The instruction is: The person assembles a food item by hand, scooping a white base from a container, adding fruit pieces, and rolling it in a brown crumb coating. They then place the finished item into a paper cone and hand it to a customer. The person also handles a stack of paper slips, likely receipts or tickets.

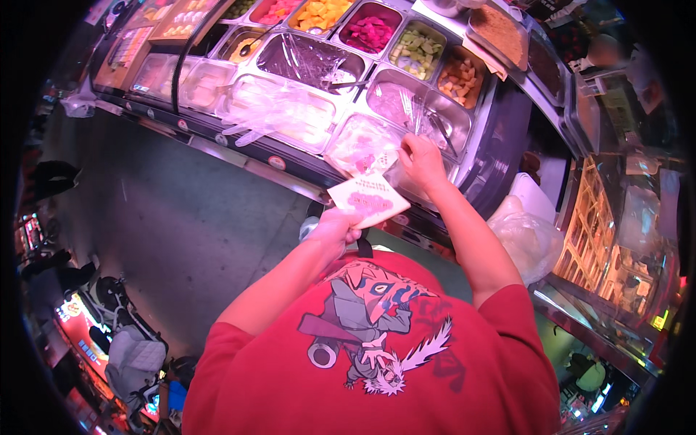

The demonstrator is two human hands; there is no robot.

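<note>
My left hand (340, 225) grips a white paper packet (370, 201) with pink printing, held out over the counter's front edge. Just beyond it, a clear wrapper with pink-printed paper (364, 155) lies over a metal pan at the front of the counter. My right hand (423, 163) is curled at the right edge of this wrapper, its fingertips pinching it. The fingertips are partly hidden by the hand itself. Behind my right hand stands a steel pan (454, 117) with a dark-handled utensil (443, 133) in it.
Pans of diced yellow fruit (321, 15), magenta fruit (371, 30), green fruit (417, 49) and orange fruit (461, 81) line the back. Clear plastic gloves (261, 111) lie on the front pans. A crumb-filled tray (497, 35) sits back right. A plastic bag (527, 244) hangs at right.
</note>
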